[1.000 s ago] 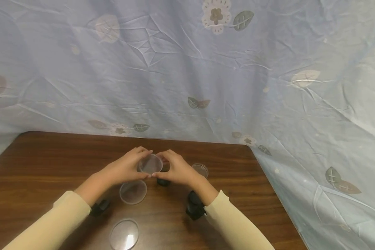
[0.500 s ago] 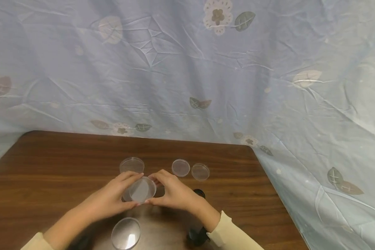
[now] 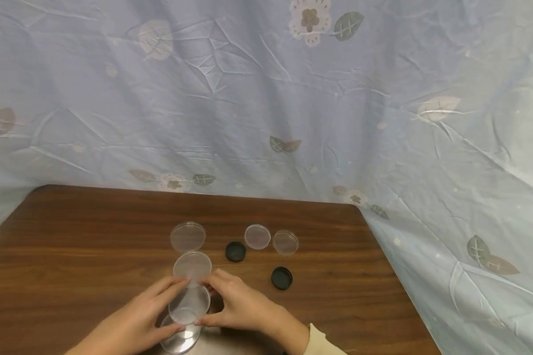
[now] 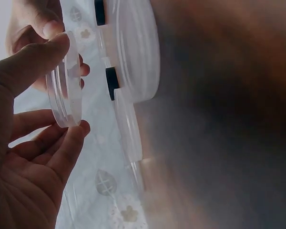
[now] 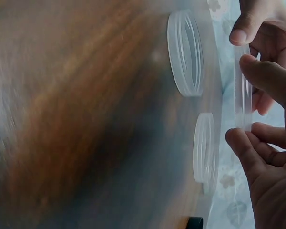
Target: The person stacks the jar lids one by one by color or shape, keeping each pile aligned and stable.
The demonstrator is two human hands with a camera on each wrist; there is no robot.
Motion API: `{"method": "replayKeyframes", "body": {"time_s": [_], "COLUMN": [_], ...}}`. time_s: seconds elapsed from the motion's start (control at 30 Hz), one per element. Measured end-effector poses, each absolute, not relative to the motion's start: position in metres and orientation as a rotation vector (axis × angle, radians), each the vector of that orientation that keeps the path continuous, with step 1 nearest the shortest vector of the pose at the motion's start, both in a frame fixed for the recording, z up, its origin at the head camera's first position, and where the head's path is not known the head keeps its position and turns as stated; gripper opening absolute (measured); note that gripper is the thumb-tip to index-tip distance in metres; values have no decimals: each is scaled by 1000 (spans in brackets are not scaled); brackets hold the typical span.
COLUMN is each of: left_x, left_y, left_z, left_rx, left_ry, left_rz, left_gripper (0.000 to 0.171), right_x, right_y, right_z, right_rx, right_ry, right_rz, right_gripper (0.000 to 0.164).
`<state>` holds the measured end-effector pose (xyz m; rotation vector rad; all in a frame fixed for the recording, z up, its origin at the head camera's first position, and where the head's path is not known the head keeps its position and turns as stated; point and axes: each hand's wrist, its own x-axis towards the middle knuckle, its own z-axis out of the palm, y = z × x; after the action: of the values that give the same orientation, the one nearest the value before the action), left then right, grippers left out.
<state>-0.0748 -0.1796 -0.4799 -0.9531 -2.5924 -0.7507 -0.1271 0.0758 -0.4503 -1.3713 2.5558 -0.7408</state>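
Note:
Both hands hold one clear round petri dish (image 3: 189, 301) above the table, low in the head view. My left hand (image 3: 137, 315) grips its left rim between thumb and fingers. On the opposite rim, my right hand (image 3: 246, 304) pinches it the same way. The left wrist view shows this dish (image 4: 66, 98) nearly edge-on, with the thumb over its top edge. Beneath it, a clear dish (image 3: 179, 344) on the table is partly covered by the held dish and the left hand. Just beyond lies another clear dish (image 3: 192, 265).
Farther back, a clear dish (image 3: 188, 236) lies on the brown wooden table (image 3: 102, 227). Two smaller clear dishes (image 3: 257, 236) sit to its right. Nearby are two small black round dishes or caps (image 3: 235, 251). A patterned pale curtain (image 3: 248, 98) hangs behind the table.
Both hands have drawn the dish nearer the body and slightly left, from near the black caps to over the front dish. Dishes and caps formerly behind the hands now show.

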Motion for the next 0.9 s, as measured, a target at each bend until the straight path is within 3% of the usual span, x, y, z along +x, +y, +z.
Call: {"method": "replayKeyframes", "body": {"time_s": [0.47, 0.63, 0.9], "left_x": [-62, -59, -65], "left_y": [-182, -184, -194], "left_z": [-527, -534, -577], "left_rx": [-1009, -995, -928], "left_ry": [-2305, -2270, -2361], "left_rz": [-632, -618, -494], "left_gripper": [81, 94, 115], "right_x": [-105, -101, -99], "right_y": [73, 72, 71], "right_z": [-468, -470, -471], "right_rx": [-1439, -1413, -1354], "right_ry": [2524, 2527, 2494], "right_rz": [-725, -670, -647], "right_gripper": [65, 62, 65]}}
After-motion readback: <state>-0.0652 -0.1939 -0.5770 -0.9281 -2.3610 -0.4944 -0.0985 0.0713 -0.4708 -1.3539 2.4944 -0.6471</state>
